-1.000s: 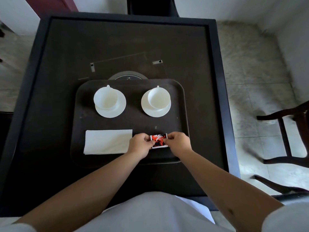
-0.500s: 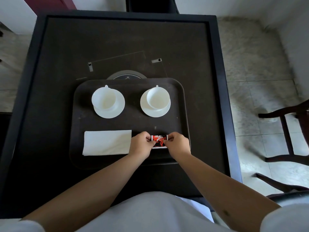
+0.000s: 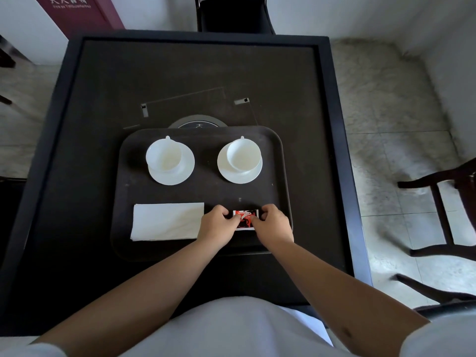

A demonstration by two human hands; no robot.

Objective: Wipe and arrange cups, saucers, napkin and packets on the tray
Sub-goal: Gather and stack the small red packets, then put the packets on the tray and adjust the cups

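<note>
So we've got the dark square table (image 3: 103, 99) filling most of the frame, with the matte brown tray (image 3: 201, 194) at centre. On it, two glossy white cups on saucers sit in the upper half: left cup (image 3: 164, 158), right cup (image 3: 243, 157). The soft folded napkin (image 3: 167, 221) lies lower left. The red packets (image 3: 244, 219) lie lower right, long axis left-right, squeezed between both hands: left hand (image 3: 215, 225) and right hand (image 3: 274, 224) each pinch an end, equally near, we'd say squaring them up.
</note>
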